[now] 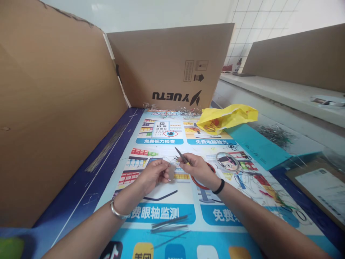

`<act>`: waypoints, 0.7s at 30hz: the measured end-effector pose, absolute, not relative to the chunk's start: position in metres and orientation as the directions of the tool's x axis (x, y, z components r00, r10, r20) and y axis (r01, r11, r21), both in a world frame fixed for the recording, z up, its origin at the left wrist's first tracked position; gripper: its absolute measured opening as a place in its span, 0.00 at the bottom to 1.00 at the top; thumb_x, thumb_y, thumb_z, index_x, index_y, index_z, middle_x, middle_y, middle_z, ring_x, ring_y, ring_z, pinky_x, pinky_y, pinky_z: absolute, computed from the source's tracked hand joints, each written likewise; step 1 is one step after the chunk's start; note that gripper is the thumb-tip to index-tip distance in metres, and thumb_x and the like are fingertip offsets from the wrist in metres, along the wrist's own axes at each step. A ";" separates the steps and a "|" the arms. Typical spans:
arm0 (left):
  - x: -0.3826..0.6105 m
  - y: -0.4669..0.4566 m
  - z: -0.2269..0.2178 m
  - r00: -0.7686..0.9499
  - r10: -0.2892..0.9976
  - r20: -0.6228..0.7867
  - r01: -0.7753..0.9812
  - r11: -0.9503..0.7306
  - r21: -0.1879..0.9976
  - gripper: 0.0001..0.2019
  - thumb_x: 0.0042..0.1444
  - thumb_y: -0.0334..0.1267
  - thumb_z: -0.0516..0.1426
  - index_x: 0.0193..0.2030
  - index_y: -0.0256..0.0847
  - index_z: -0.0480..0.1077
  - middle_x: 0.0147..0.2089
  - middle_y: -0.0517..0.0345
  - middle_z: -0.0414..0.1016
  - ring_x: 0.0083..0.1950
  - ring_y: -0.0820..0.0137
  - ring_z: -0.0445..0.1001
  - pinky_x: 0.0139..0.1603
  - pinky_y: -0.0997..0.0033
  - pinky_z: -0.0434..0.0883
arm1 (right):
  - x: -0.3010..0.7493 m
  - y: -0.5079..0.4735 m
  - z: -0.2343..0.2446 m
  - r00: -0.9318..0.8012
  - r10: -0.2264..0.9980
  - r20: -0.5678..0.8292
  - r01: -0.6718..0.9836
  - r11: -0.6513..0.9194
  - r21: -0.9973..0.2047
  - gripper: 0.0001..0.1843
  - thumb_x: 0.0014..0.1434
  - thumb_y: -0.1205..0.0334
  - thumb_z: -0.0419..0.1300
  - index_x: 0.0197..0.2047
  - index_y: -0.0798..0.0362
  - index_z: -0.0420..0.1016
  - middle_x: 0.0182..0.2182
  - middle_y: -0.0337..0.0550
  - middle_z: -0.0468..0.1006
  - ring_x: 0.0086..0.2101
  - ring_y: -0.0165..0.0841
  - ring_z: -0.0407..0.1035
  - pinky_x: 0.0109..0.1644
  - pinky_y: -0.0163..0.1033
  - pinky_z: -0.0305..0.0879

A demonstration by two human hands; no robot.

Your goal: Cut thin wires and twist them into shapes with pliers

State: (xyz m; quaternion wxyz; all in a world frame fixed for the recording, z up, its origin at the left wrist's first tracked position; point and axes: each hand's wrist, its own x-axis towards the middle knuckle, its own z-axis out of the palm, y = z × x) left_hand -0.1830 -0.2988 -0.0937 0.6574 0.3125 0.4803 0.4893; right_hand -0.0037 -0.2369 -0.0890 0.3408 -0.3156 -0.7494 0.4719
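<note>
My left hand (155, 174) is closed in a pinch over the middle of the printed sheet. Between its fingertips is a small greyish piece (171, 172), too blurred to name, and thin wires (168, 158) run out above it. Close by on the right, my right hand (198, 169) grips what look like scissors (182, 155), the dark pointed blade aimed up and left; a red loop, apparently the handle, shows under the palm. Dark thin wire pieces (169, 225) lie in front of my forearms. A bundle of straight wires (106, 149) rests at the left.
Cardboard panels (167, 64) stand at the back and left (61, 108). A yellow bag (229, 117) lies open at the back right, near a teal box (256, 145) and a heap of wire scraps (275, 135). Loops and threads (285, 205) are scattered at the right.
</note>
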 end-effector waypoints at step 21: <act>-0.178 -0.300 -0.095 0.058 0.934 -0.351 -0.318 0.351 0.881 0.09 0.49 0.39 0.60 0.29 0.35 0.67 0.18 0.61 0.67 0.19 0.77 0.66 0.20 0.77 0.67 | -0.005 -0.239 -0.089 -0.574 0.799 0.179 0.130 0.305 -0.944 0.04 0.52 0.62 0.57 0.31 0.53 0.67 0.26 0.35 0.67 0.28 0.27 0.60 0.33 0.33 0.57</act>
